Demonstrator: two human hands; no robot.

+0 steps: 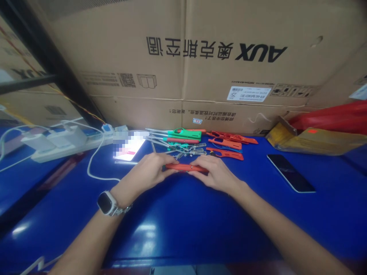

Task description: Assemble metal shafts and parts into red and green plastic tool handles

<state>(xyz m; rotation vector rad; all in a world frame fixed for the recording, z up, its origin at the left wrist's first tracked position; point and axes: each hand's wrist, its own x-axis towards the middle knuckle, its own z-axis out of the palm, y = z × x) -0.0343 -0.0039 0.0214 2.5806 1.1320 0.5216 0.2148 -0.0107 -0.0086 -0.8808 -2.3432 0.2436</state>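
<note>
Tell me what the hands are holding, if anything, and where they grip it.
A slim red piece: the left hand pinches its left end, the right hand its right end, with the middle showing between them.

Dark phone (291,173), power strip (91,141), AUX carton (200,82).

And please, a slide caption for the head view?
Left hand and right hand hold an orange piece at a blue table, a green handle beyond.
</note>
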